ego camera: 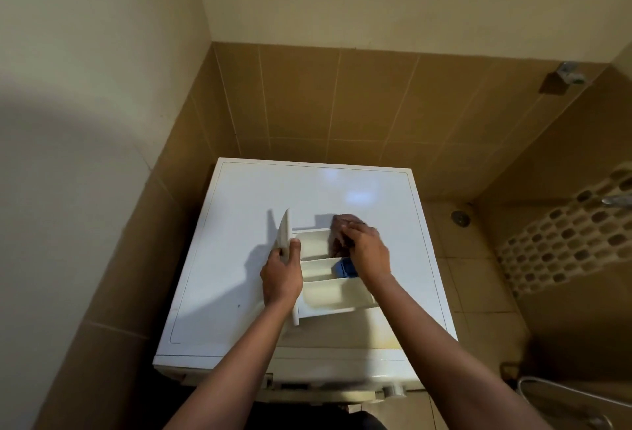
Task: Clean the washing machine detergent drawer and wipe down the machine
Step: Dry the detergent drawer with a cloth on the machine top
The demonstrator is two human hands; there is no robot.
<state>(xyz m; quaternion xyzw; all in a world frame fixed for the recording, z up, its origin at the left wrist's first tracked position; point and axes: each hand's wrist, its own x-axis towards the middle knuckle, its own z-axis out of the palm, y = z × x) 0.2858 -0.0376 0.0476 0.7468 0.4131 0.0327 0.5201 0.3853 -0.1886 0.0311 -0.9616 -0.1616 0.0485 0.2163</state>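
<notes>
The detergent drawer (321, 296) is out of its slot and lies on the white top of the washing machine (256, 190), near the front edge and a little right of the middle. Its open compartments face up and its flat front panel (284, 234) points left, standing on edge. The left hand (281, 275) grips that panel, thumb on the inner side and fingers wrapped round the outer face. The right hand (367, 248) is over the far compartment, fingers bunched on a dark cloth (338, 224) that is pressed down into it; the hand and cloth are blurred. A blue insert (345, 268) sits in the middle compartment, just under the right wrist. The near compartment shows a yellowish tint.

On the machine's front, below the arms, a pale control knob (395, 390) shows. Tan wall tiles (307, 98) surround the machine on the left and behind. To the right lie a tiled floor with a round drain (460, 217), a band of mosaic tile (564, 231) and a metal tap (615, 200).
</notes>
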